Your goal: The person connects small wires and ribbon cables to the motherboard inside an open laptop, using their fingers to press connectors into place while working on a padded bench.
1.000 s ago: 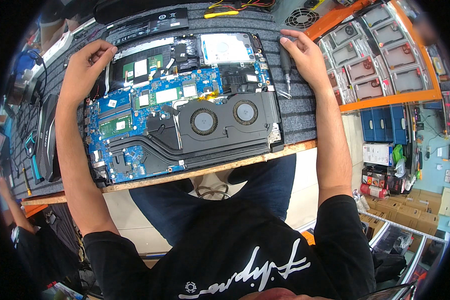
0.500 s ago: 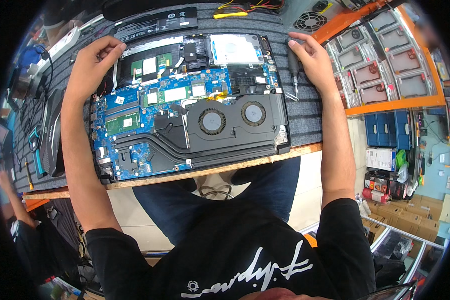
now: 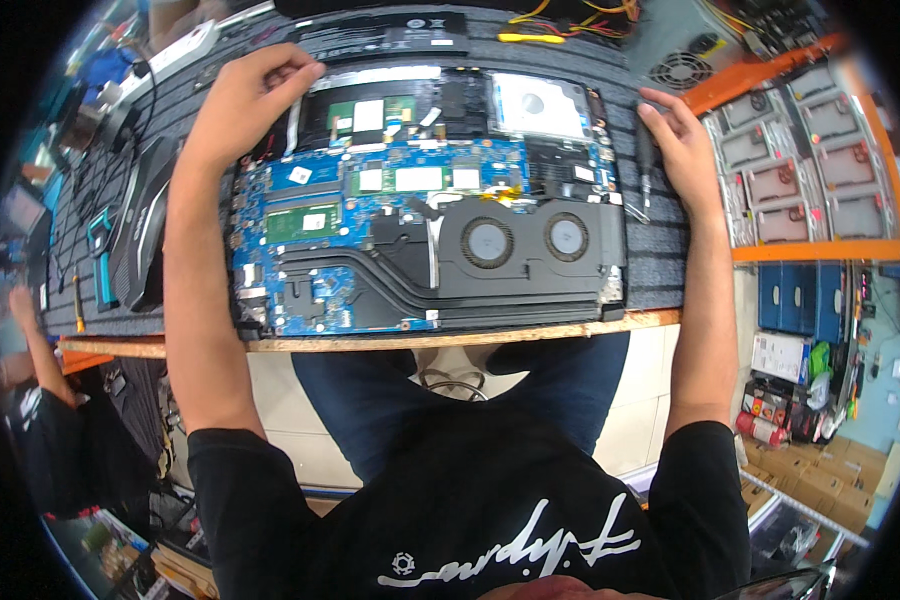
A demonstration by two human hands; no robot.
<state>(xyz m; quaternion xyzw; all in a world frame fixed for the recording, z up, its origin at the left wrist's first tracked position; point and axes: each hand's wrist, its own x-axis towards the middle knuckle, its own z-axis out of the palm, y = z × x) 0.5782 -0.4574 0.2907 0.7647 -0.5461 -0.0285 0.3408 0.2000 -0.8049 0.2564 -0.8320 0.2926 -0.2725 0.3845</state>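
An opened laptop base [image 3: 425, 250] lies on the mat, its blue circuit board [image 3: 320, 180], black cooling unit with two round fans [image 3: 488, 240] and silver hard drive [image 3: 538, 105] exposed. My left hand [image 3: 260, 95] is at its far left corner, thumb and fingertips brought together. Whatever is between them is too small or hidden to tell. Beyond the laptop's right side, my right hand [image 3: 682, 140] has its thumb and curled fingers at the far end of a dark-handled screwdriver [image 3: 644, 150], whose metal shaft points toward me.
Behind the laptop lies a flat black battery [image 3: 380, 36], with a yellow tool [image 3: 530, 38] beside it. A black casing [image 3: 145, 230] and teal tool [image 3: 100, 250] lie left. An orange-edged rack of clear boxes [image 3: 800, 170] stands right. Another person's arm [image 3: 40, 345] shows far left.
The whole view has shifted, so laptop and hands sit farther right in the picture. Against the laptop, my hands have hardly moved; the screwdriver keeps its place.
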